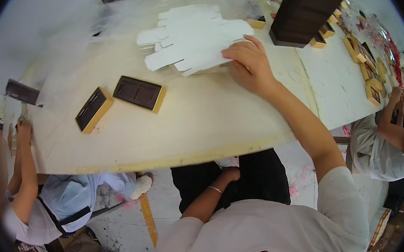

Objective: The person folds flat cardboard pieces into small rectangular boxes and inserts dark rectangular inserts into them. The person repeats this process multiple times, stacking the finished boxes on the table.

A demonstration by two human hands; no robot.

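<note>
A loose pile of flat white card box blanks (193, 37) with tabbed edges lies toward the far middle of the table. My right hand (250, 63) reaches over the table to the pile's near right edge, its fingers curled on a card blank there. My left hand (230, 173) rests low in my lap with its fingers curled; whatever it may hold is hidden. Left of the pile lie two shallow gold boxes with dark brown inserts: one box (139, 93) nearer the pile, the other box (94, 109) tilted further left.
A tall stack of dark brown trays (307, 6) stands at the far right. Beyond it are several gold boxes (371, 73). Clear plastic film (70, 46) spreads at the far left. Co-workers sit on both sides, one hand (23, 131) at the left table edge.
</note>
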